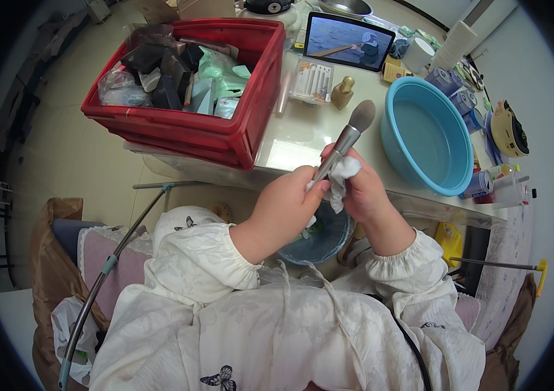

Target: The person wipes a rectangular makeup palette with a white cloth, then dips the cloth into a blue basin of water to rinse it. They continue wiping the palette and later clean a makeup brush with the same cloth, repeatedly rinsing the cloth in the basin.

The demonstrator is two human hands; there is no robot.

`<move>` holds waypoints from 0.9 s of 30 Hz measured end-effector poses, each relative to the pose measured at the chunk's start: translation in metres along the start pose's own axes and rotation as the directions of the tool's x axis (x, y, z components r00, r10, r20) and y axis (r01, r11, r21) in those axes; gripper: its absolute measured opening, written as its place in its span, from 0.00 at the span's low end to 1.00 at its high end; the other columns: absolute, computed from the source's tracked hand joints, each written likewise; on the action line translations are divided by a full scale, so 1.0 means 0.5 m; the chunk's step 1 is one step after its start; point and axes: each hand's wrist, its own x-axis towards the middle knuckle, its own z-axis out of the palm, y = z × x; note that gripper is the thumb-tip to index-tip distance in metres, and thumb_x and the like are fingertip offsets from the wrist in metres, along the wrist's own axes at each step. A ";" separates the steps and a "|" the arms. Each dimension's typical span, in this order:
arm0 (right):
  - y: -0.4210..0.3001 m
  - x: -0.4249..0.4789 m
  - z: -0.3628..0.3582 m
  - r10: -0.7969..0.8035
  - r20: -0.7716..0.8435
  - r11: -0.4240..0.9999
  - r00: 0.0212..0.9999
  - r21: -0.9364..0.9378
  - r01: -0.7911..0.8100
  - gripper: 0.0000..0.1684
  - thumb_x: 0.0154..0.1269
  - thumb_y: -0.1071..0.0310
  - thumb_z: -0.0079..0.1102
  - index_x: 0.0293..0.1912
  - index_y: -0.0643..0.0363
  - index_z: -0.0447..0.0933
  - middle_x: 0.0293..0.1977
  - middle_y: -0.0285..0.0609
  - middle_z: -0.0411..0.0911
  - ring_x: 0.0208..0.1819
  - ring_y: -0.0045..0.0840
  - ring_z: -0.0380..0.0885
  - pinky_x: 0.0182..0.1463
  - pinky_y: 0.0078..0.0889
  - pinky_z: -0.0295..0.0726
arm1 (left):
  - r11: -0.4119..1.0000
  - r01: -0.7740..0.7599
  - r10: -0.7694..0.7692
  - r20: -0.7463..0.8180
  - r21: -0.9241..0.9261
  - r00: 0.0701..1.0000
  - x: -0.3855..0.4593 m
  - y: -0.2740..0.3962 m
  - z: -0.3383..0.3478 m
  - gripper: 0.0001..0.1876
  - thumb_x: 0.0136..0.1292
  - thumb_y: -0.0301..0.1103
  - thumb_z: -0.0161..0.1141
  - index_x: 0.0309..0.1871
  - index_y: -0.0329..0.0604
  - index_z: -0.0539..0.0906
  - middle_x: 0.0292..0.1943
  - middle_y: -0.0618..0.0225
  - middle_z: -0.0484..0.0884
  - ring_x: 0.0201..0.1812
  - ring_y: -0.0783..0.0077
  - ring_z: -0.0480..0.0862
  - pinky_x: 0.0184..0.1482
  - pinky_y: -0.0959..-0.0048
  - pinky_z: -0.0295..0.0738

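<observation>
My left hand [282, 207] grips a makeup brush [341, 141] low on its silver-grey handle. Its fluffy brown bristle head points up and away from me, tilted to the right. In my right hand [366, 188] is a crumpled white tissue [343, 176], pressed close against the brush handle. Both hands meet in front of me, just over the near edge of the table. Beneath them, partly hidden by my left hand, stands a bin with a clear liner [328, 239].
A red plastic crate [243, 132] full of packages stands on the table [287, 141] at left. To the right is a blue basin [428, 141]. Behind sit a gold bottle [342, 93], a clear box of cotton swabs [312, 80] and a tablet [350, 41]. Several cans [478, 183] line the right side.
</observation>
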 end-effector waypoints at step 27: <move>0.001 0.004 -0.007 -0.002 0.005 0.999 1.000 -0.034 0.002 0.16 0.69 0.63 0.48 0.53 0.57 0.70 0.42 0.38 0.76 0.42 0.22 0.76 0.46 0.25 0.74 | 1.000 0.012 -0.012 -0.001 0.023 1.000 0.001 0.007 -0.003 0.11 0.68 0.35 0.55 0.42 0.35 0.78 0.27 0.55 0.79 0.28 0.59 0.79 0.33 0.65 0.71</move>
